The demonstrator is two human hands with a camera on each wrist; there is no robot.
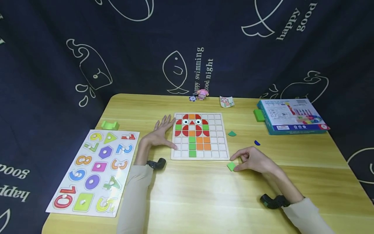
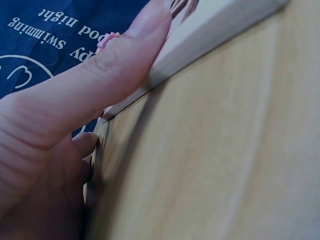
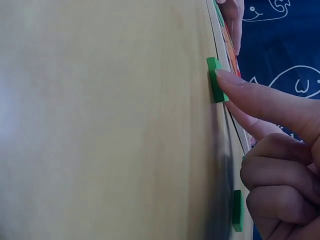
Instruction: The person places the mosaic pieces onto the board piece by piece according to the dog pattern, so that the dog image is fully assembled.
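A white grid board (image 1: 216, 153) lies on the table, with red, orange, green and white pieces forming an owl-like figure. My left hand (image 1: 159, 136) rests at the board's left side, fingers spread and thumb on its lower left edge. In the left wrist view the thumb (image 2: 107, 72) lies over the board's rim. By the lower right corner of the board, my right hand (image 1: 254, 159) pinches a light green square tile (image 1: 231, 166) between thumb and index finger. The right wrist view shows the thumb against this tile (image 3: 215, 80), the other fingers curled.
A number puzzle board (image 1: 99, 185) lies at left, a green block (image 1: 110, 125) behind it. A dark green quarter-circle (image 1: 232, 133) and blue half-circle (image 1: 257, 142) lie right of the grid. Farther back are a box (image 1: 292, 117), picture card (image 1: 227, 101) and pink figurine (image 1: 202, 94).
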